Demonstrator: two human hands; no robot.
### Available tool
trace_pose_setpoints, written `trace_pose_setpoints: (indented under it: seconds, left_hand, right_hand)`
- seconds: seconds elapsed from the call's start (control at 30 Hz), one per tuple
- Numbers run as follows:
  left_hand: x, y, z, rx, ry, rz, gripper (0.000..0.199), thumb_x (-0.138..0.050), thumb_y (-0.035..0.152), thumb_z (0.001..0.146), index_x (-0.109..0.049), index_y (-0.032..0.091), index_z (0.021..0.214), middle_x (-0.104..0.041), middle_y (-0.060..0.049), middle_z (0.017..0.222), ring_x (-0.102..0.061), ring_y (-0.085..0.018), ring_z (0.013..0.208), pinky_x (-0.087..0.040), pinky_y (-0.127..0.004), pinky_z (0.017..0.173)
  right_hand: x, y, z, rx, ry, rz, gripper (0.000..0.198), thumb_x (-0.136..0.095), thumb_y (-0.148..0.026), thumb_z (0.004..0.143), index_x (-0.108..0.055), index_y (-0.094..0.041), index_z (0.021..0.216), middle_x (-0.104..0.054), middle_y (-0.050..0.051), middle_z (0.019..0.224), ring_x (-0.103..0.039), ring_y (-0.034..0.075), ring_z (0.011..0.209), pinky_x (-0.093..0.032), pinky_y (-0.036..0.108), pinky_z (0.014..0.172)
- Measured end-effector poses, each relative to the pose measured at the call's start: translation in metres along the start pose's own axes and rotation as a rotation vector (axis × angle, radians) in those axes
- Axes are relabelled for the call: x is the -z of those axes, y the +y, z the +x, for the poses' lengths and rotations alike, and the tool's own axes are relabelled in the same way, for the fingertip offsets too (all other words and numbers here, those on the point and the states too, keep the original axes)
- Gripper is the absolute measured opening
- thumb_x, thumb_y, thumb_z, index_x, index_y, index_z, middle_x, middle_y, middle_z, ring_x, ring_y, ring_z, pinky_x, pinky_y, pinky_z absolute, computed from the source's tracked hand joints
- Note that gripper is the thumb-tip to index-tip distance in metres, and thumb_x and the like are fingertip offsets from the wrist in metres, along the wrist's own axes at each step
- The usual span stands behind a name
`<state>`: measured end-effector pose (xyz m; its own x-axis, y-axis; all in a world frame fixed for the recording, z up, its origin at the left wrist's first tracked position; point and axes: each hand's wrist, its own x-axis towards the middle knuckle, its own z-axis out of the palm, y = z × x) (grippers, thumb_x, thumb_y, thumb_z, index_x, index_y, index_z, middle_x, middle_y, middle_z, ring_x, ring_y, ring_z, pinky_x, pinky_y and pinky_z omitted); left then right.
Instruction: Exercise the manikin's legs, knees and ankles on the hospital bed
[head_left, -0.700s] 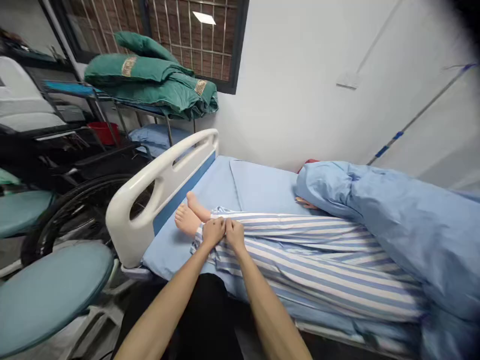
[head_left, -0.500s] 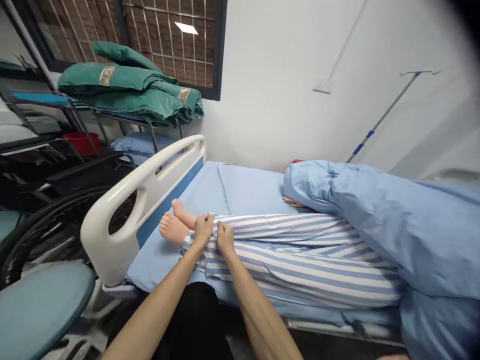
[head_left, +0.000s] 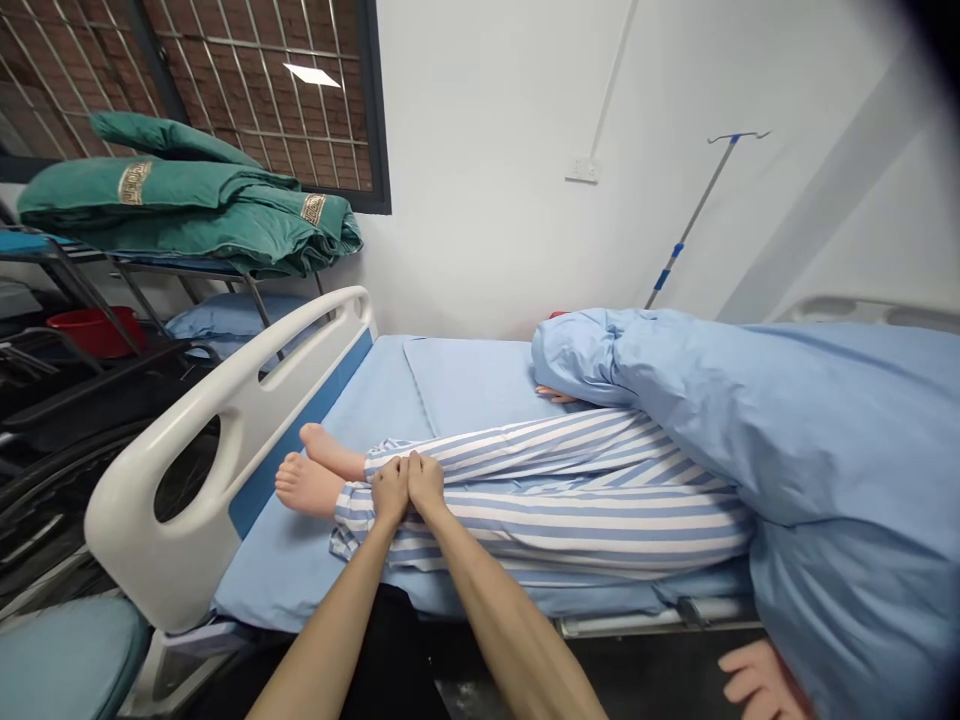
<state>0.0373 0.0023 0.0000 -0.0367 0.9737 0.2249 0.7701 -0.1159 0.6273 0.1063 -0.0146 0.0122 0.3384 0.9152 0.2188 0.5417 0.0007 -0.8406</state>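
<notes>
Both my hands are closed, side by side, over the lower legs of blue-and-white striped trousers [head_left: 570, 525]. My left hand [head_left: 391, 490] is near the cuff, and my right hand [head_left: 426, 482] touches it on the side toward the knees. Their fingers appear to grip the striped cloth, though the fingertips are hidden. The trousers are on a manikin-like figure lying on the bed, with bare feet [head_left: 309, 485] sticking out of the cuffs to the left. A blue quilt [head_left: 750, 400] covers the upper body.
A white footboard [head_left: 142, 500] closes the bed's left end. Green folded bedding [head_left: 225, 215] is stacked beyond it. An IV pole [head_left: 686, 225] stands by the wall. A pinkish hand [head_left: 765, 680] hangs below the quilt. A round stool seat [head_left: 71, 655] is at lower left.
My hands have come together and shifted from the far leg toward the near leg and the middle. The camera view has turned to the right, bringing the hanging hand into sight.
</notes>
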Motion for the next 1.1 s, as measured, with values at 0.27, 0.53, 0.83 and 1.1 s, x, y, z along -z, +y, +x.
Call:
trace_pose_setpoints:
  seconds: [0.27,0.53,0.83,1.1]
  left_hand:
    - [0.005,0.017,-0.003,0.009,-0.105,0.186,0.033,-0.027,0.033,0.079,-0.053,0.02,0.064,-0.062,-0.009,0.079,-0.054,-0.024,0.077,-0.032,-0.03,0.062]
    - [0.006,0.022,-0.006,-0.001,-0.132,0.217,0.033,-0.027,0.037,0.078,-0.05,0.021,0.061,-0.059,-0.007,0.072,-0.051,-0.023,0.072,-0.03,-0.028,0.058]
    - [0.012,0.058,-0.002,-0.026,-0.049,-0.1,0.029,-0.036,0.032,0.073,-0.032,0.019,0.047,-0.033,0.002,0.046,-0.035,-0.012,0.052,-0.025,-0.023,0.05]
    - [-0.015,0.142,-0.028,-0.022,-0.056,-0.612,0.03,-0.038,0.033,0.073,-0.032,0.02,0.047,-0.033,0.004,0.044,-0.033,-0.01,0.046,-0.029,-0.022,0.047]
  right_hand:
    - [0.118,-0.007,0.026,0.218,-0.047,-0.242,0.047,-0.029,-0.036,0.085,-0.05,-0.015,0.049,-0.042,-0.001,0.046,-0.033,0.008,0.046,-0.017,0.023,0.048]
    - [0.136,0.058,-0.017,0.074,0.065,-0.316,0.048,-0.026,-0.036,0.087,-0.048,-0.015,0.05,-0.045,0.0,0.047,-0.034,0.009,0.047,-0.015,0.024,0.049]
    - [0.134,0.064,-0.018,0.043,0.139,-0.234,0.046,-0.027,-0.033,0.086,-0.048,-0.016,0.049,-0.049,0.001,0.048,-0.039,0.01,0.048,-0.017,0.025,0.049]
    - [0.135,0.073,-0.013,0.038,0.19,0.006,0.043,-0.029,-0.033,0.083,-0.037,-0.017,0.044,-0.036,-0.002,0.043,-0.033,0.009,0.045,-0.02,0.022,0.047]
